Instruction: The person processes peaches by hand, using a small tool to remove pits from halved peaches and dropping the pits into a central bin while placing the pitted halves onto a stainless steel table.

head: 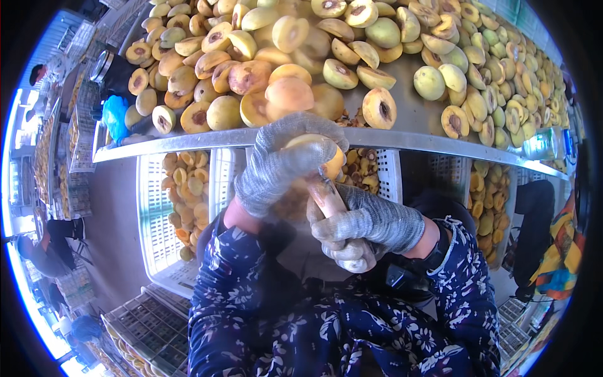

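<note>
My left hand (292,160), in a grey knitted glove, is closed around a yellow halved fruit (333,162), which looks like a peach or apricot. My right hand (360,226), gloved alike, grips the pale handle of a tool (327,198). The tool's tip meets the fruit; its exact shape is hidden by the fruit and fingers. Both hands are just on my side of the metal table edge (212,139). Beyond that edge lie many halved fruits, several with brown pits or pit hollows, such as one cut half (379,108) close to the rim.
Under the table edge, a white plastic crate (146,221) holds fruit halves, and another crate (390,174) holds darker pieces. A further crate (511,212) stands at right. A blue plastic bag (115,118) lies at the table's left end. Other people are at far left; a seated person's dark-clothed leg (534,226) is at right.
</note>
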The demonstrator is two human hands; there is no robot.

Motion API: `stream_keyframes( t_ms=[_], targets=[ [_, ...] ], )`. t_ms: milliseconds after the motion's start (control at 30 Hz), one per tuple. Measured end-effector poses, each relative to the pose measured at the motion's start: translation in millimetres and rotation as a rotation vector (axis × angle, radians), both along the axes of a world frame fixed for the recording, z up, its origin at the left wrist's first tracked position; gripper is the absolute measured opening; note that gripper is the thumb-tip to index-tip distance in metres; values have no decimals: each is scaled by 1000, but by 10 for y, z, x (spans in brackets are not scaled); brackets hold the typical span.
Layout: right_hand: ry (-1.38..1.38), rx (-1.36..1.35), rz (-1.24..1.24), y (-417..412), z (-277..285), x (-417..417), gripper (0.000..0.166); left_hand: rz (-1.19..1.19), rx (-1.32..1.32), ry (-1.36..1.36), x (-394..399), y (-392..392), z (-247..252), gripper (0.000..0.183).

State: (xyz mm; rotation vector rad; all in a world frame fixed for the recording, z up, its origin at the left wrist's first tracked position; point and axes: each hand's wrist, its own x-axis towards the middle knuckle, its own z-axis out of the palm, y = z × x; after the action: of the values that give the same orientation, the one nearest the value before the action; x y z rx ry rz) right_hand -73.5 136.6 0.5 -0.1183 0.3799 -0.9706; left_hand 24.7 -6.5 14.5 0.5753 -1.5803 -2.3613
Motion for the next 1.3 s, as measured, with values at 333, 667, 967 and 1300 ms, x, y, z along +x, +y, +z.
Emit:
stream_keyframes(
  t_ms=[333,667,967,1300],
  targets=[
    [326,39,42,-43,85,43,23,-87,-114,105,13,-59,-27,21],
    [40,126,85,32,344,1,15,-56,-58,50,3,69,137,43],
    [200,10,88,-23,313,14,22,4,-56,85,-16,33,161,42],
    [-14,4,70,-70,352,13,26,82,152,259,-109,86,-7,51]
  ],
)
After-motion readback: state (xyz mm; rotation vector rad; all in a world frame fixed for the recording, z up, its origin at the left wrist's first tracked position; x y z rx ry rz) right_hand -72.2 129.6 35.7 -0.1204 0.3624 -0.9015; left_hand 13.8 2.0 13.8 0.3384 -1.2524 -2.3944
